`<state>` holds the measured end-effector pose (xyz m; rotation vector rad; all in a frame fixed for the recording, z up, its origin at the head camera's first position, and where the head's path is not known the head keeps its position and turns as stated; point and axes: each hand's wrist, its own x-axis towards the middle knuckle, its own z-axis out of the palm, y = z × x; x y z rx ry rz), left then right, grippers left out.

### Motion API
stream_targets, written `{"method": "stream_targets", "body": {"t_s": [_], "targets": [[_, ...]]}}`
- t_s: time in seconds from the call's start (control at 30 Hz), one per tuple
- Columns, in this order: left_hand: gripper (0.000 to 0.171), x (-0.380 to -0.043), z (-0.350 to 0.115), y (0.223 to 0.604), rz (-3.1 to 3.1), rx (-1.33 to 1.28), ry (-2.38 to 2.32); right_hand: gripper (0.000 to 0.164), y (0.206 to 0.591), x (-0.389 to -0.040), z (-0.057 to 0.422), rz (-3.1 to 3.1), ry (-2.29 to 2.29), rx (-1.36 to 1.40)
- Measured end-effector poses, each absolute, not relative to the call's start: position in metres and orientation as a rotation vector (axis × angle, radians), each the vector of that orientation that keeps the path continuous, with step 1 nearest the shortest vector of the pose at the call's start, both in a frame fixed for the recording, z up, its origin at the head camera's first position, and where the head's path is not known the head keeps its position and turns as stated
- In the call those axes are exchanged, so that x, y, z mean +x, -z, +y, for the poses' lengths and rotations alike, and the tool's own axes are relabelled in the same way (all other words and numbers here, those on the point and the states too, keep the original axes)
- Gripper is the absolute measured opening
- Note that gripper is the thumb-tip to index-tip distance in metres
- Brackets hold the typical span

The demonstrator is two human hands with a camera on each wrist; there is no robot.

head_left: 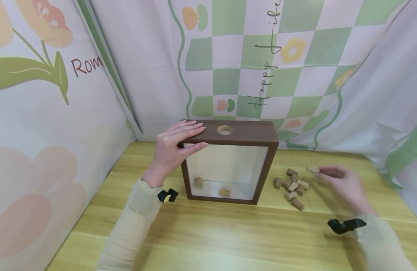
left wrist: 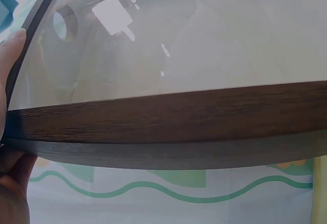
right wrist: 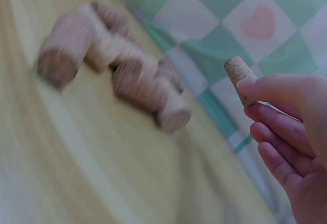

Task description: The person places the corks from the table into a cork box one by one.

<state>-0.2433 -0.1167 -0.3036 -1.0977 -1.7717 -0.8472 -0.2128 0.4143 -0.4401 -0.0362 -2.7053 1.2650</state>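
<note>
A brown wooden box (head_left: pixel 250 131) with a clear front and a round hole (head_left: pixel 225 130) in its top stands upright on the table. Behind its clear front, two corks (head_left: pixel 224 192) lie at the bottom. My left hand (head_left: pixel 171 146) rests over the box's top left corner, fingers on top and thumb along the front edge; the left wrist view shows the brown frame (left wrist: pixel 168 119) close up. Between thumb and fingers, my right hand (head_left: pixel 344 184) pinches a single cork (right wrist: pixel 239 80), held above the table to the right of the cork pile (head_left: pixel 292 186).
The pile of several loose corks (right wrist: pixel 138 81) lies on the wooden table (head_left: pixel 208 233), right of the box. A printed checkered curtain (head_left: pixel 229 52) hangs behind, and a floral one (head_left: pixel 35 150) hangs along the left side.
</note>
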Motion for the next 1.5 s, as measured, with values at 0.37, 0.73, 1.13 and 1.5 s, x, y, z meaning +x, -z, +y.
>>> {"method": "stream_targets", "body": {"t_s": [0.37, 0.73, 1.13, 1.5], "targets": [[0.044, -0.243, -0.116, 0.303, -1.764, -1.105, 0.848, 0.048, 0.384, -0.211, 0.381, -2.531, -1.27, -0.034], [0.043, -0.243, -0.116, 0.302, -1.769, -1.096, 0.848, 0.04, 0.325, -0.198, 0.335, -2.389, -1.327, 0.044], [0.044, -0.243, -0.116, 0.302, -1.768, -1.099, 0.855, 0.034, 0.27, -0.184, 0.281, -2.059, -1.479, 0.234], [0.044, -0.242, -0.116, 0.303, -1.773, -1.093, 0.86, 0.028, 0.241, -0.187, 0.232, -1.991, -1.456, 0.486]]}}
